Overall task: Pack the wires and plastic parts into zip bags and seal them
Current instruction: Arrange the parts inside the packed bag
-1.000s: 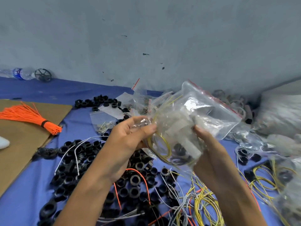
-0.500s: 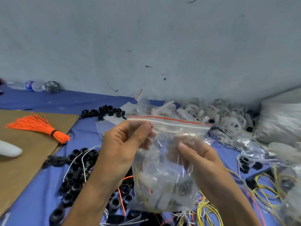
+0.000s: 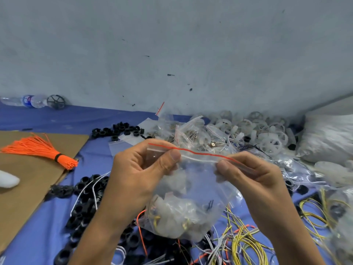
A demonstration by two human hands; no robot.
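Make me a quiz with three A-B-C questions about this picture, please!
1. What colour is the stripe along the top of the zip bag?
A green
B red
C black

2. Where does the orange bundle lie?
A inside the bag
B in a hand
C on the brown cardboard

3. How is the bag held?
A the left hand and right hand both pinch its top edge
B by one hand alone
C it lies untouched

Answers: 1 B, the line along the top is red. 2 C, the bundle rests on the cardboard at the left. 3 A, each hand's thumb and fingers squeeze the top strip.
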